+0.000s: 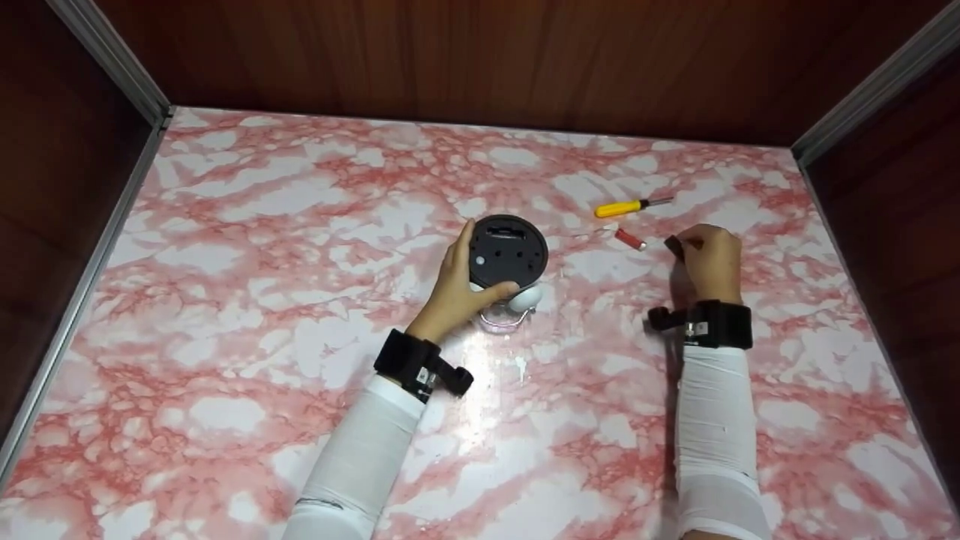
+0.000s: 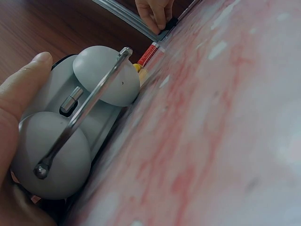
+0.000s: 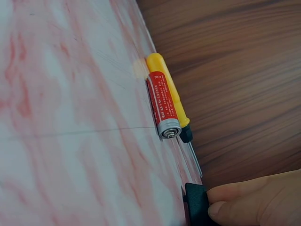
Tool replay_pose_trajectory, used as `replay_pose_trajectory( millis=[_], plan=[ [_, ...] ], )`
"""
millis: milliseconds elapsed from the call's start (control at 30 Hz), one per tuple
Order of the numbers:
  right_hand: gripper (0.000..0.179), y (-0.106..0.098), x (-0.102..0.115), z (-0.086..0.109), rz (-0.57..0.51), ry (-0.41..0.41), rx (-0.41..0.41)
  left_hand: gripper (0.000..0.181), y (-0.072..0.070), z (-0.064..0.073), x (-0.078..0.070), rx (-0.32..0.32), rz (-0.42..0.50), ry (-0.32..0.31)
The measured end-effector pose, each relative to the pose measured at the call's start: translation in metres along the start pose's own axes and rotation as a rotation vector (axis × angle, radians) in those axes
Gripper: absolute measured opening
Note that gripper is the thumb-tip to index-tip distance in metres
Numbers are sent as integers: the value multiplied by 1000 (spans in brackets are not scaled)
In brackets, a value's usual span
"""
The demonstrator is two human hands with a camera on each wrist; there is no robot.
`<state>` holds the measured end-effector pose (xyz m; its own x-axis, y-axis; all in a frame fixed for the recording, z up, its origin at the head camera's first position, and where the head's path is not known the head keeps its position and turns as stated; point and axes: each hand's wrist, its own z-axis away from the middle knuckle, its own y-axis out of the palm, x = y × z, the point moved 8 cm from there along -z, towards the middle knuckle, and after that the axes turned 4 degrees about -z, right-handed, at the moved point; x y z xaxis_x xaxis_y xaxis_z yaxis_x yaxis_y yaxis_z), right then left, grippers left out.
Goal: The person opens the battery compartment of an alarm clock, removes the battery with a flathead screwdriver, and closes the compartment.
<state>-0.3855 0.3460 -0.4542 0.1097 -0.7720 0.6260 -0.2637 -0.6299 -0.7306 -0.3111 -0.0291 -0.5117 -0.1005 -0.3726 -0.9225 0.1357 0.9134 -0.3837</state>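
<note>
A twin-bell alarm clock (image 1: 496,271) lies with its black back upward in the head view, its slot-like battery compartment (image 1: 507,233) uncovered. My left hand (image 1: 457,289) grips the clock by its round edge, thumb on the near side. In the left wrist view, two pale bells (image 2: 51,153), a small hammer (image 2: 71,100) and a metal handle (image 2: 84,110) show. To the right, my right hand (image 1: 714,259) pinches a small black battery cover (image 3: 196,205) close over the table. Just left of that hand lies a red AA battery (image 1: 630,239).
Behind the battery rests a yellow-handled screwdriver (image 1: 619,209), its shaft pointing right. The pink-and-white marbled table (image 1: 285,420) is bounded by dark wood panels (image 1: 480,60) at the back and sides, with metal strips (image 1: 112,67) along the corners.
</note>
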Motion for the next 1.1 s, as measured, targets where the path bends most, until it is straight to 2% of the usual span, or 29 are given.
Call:
replay_pose_trajectory(
  millis=[467,667,833,933,1000,1100],
  plan=[
    [20,-3,7,2,-15,-5,-2,117,1,0,0,-14,-7,11],
    [19,-3,17,2,-32,-10,-15,117,0,-1,-1,-12,4,25],
    [24,2,24,8,-39,43,8,117,1,-1,-1,-3,-1,24],
    [20,5,30,11,-35,69,24,117,1,0,0,-1,-2,17],
    [17,5,36,10,-46,40,7,117,1,0,-1,-4,-1,17],
    [15,4,46,6,-47,-52,-39,117,1,-1,-1,-15,-2,24]
  ],
)
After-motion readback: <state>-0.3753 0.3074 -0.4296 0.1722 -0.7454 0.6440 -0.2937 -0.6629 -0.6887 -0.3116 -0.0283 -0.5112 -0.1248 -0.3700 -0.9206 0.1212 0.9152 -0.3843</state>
